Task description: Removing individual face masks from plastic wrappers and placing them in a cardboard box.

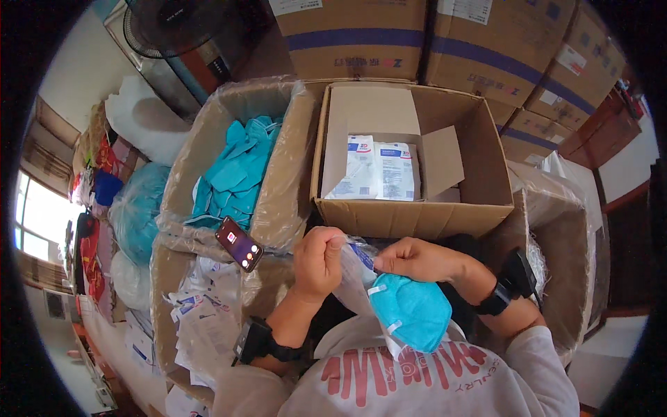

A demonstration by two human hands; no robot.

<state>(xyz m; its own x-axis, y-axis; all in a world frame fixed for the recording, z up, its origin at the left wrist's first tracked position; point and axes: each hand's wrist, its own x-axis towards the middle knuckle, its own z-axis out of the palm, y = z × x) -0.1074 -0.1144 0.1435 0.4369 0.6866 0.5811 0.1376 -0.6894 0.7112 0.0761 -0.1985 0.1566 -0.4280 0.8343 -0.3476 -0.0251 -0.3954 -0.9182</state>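
Observation:
My left hand (318, 263) is closed in a pinch on one edge of a clear and white plastic pouch (360, 258) with blue print. On the pouch's other side, my right hand (415, 259) pinches its edge between thumb and fingers. Just below my right hand hangs a teal cup-shaped face mask (411, 313) with small white tabs, in front of my shirt. Whether my right fingers also touch the mask is hidden. Part of the pouch runs down behind the mask.
Ahead, an open carton (417, 217) holds a white inner box with printed pouches (396, 170). Left of it, a plastic-lined carton (278, 215) contains loose teal masks (233, 170). A lit phone (238, 243) rests by its near edge. Printed pouches (205, 323) fill the lower-left carton. Another lined carton (564, 271) stands right.

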